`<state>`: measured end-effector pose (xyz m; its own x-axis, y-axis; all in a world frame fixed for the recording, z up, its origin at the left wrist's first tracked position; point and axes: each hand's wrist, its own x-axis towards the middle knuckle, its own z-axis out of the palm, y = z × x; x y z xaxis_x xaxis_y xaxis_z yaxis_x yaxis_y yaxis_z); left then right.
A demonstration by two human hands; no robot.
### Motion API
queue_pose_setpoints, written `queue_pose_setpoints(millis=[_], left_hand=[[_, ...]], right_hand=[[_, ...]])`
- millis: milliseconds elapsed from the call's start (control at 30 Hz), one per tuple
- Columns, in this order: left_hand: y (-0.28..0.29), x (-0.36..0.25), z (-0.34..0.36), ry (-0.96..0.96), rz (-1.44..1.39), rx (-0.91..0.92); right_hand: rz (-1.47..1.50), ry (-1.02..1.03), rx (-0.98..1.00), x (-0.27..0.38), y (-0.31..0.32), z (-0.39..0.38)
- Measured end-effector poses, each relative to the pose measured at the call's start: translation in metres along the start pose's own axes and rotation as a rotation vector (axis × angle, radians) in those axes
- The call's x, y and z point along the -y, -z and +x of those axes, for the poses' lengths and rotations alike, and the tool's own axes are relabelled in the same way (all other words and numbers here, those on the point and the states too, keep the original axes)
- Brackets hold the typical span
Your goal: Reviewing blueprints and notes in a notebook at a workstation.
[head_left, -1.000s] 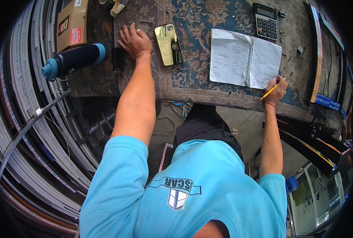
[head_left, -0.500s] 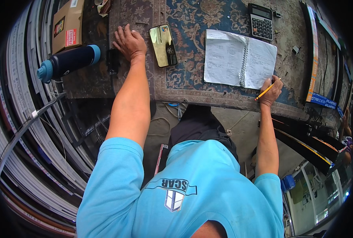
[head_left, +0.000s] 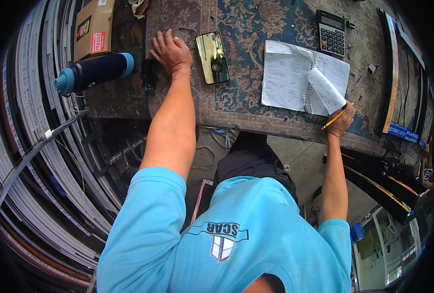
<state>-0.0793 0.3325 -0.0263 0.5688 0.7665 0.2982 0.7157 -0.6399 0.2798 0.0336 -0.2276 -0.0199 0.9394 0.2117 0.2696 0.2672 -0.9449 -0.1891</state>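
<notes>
My left hand (head_left: 172,52) lies flat on the patterned carpet (head_left: 243,115) that covers the table, fingers spread, holding nothing. Just right of it rests a phone (head_left: 212,57), its screen lit with a picture of a vehicle wheel. At the table's front edge, on the right, my right hand (head_left: 343,120) is closed around a yellow pencil (head_left: 332,120). Its fingers also touch the lower corner of a curling page (head_left: 325,91). That page belongs to an open spiral notebook (head_left: 284,73) with handwriting on both sides.
A calculator (head_left: 331,36) lies beyond the notebook. On the left are a dark blue bottle (head_left: 97,72) lying on its side, a cardboard box (head_left: 94,29) and a small black object (head_left: 150,74). Long stacked profiles (head_left: 31,161) fill the left side; framed strips (head_left: 391,73) stand at right.
My right hand has lifted the notebook's right page at its lower corner, and the page now curls toward the spiral. The view has shifted slightly; my left hand stays on the carpet.
</notes>
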Motion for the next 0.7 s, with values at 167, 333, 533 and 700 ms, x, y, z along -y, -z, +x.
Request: queue_pose_setpoints(millis=[167,333,533,700], left_hand=[[0.0001,-0.0014,-0.0005,0.003,0.005,0.007],[-0.0005,-0.0005,0.0003,0.001,0.001,0.008],[0.0008,-0.0015,-0.0004,0.006,-0.009,0.010],[0.0007,-0.0012,0.0004,0.003,0.006,0.008]], right_hand=[[0.025,-0.018,0.022,0.0030,0.0035,0.0003],[0.005,0.019,-0.016,-0.0012,0.0005,0.0001],[0.023,-0.023,0.011,-0.0011,-0.0008,-0.0007],[0.015,-0.025,0.012,-0.0011,-0.0012,-0.0013]])
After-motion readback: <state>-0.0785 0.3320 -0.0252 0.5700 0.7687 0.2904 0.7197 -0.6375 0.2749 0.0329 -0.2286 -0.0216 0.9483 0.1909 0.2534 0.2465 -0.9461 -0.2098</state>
